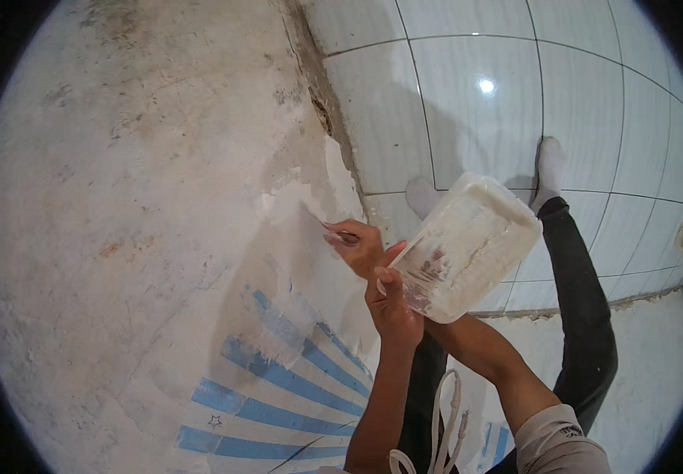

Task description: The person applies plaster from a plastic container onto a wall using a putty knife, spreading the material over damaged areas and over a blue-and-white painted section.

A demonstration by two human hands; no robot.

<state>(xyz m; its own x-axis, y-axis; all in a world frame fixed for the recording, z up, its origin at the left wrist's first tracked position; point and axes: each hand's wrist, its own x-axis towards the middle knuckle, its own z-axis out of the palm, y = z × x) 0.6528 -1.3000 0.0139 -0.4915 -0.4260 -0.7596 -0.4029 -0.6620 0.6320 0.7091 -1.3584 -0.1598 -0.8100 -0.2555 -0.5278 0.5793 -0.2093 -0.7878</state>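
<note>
My right hand (360, 246) grips a small putty knife (327, 226), its blade tip pressed to a patch of fresh white filler (298, 199) on the rough, stained wall (144, 197). Just below it, my left hand (390, 299) holds a white plastic tray (468, 246) by its near edge. The tray is tilted and smeared inside with white filler. My right forearm passes under the tray and behind my left hand, so its wrist is hidden.
A white tiled floor (484, 110) meets the wall along a crumbled, dark joint (322, 107). My feet in white socks (549, 166) and dark trousers (586, 316) stand on the tiles. Blue painted stripes (278, 379) fan across the lower wall. A white cord (443, 419) hangs by my chest.
</note>
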